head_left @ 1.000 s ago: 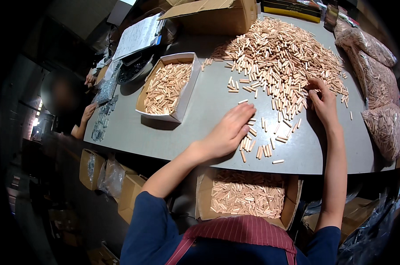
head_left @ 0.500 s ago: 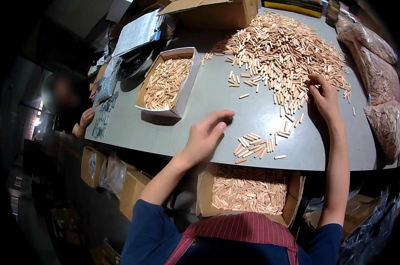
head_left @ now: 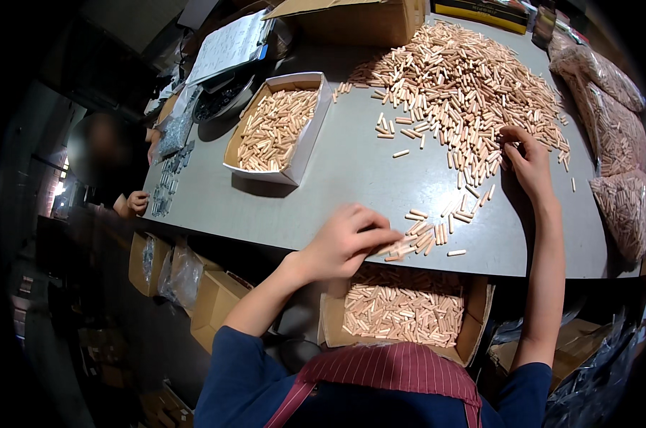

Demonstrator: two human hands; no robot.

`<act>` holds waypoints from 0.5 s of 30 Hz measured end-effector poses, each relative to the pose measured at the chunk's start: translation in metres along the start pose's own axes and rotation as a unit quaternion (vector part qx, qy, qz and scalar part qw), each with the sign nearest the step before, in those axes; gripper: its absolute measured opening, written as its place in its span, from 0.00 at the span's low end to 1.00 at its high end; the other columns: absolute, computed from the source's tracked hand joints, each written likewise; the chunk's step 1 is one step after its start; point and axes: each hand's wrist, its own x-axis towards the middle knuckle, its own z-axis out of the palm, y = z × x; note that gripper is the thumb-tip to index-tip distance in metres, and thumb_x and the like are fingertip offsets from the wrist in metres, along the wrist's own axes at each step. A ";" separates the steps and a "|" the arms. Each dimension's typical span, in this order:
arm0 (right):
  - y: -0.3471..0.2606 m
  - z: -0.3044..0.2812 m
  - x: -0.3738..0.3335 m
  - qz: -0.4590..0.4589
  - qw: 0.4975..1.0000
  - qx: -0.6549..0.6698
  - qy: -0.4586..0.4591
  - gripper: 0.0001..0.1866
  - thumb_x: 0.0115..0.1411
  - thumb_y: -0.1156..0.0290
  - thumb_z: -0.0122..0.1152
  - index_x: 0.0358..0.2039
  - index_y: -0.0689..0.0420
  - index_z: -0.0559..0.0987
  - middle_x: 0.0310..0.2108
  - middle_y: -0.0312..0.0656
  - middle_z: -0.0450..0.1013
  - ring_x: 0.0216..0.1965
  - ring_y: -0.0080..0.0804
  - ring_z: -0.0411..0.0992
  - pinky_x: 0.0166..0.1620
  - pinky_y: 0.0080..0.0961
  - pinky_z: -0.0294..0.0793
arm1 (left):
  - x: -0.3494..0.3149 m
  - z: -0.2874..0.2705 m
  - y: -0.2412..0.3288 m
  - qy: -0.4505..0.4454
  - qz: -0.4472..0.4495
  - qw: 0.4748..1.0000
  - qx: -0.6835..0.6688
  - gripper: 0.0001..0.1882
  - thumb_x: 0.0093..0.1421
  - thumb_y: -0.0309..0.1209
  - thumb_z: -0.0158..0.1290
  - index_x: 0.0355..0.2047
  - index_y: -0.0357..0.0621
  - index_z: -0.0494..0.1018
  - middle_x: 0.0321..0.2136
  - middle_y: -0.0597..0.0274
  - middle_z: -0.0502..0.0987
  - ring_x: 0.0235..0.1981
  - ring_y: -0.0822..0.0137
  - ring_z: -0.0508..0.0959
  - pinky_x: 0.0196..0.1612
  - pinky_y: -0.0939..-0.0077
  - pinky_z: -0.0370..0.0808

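1. One co-worker's hand rests at the far left of your smooth grey table, next to small clear pieces too many to count.
2. Two open cartons of plain brown cardboard stand below that edge; crumpled clear plastic lies between them.
3. One clipboard with a white sheet leans over one round bowl of dark bits.
4. One rectangular box, white outside and brown inside, holds a heap of wooden pegs, short, smooth, pale rods.
5. Your left hand bends over the table's near edge; its fingertips blur against pegs there, and you cannot tell whether they pinch any.
6. One cardboard box sits below the edge, its floor covered with pegs.
7. One small cluster, roughly two dozen pegs, lies by your left fingertips, with one loose peg just right of it.
8. One large heap, hundreds of pegs, spreads across the back.
9. Your right hand curls at the heap's right side; whether thumb and finger pinch a peg cannot be told.
10. Bulging clear bags of pegs line the right edge.
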 end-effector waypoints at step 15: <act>0.000 -0.002 -0.001 -0.026 0.999 -0.024 0.026 0.18 0.64 0.77 0.59 0.55 0.60 0.80 0.42 0.41 0.83 0.36 0.24 0.78 0.43 0.24 0.78 | 0.044 0.026 0.000 0.022 -0.036 0.994 -0.099 0.26 0.65 0.20 0.49 0.65 0.40 0.72 0.65 0.50 0.73 0.66 0.52 0.70 0.69 0.58 0.66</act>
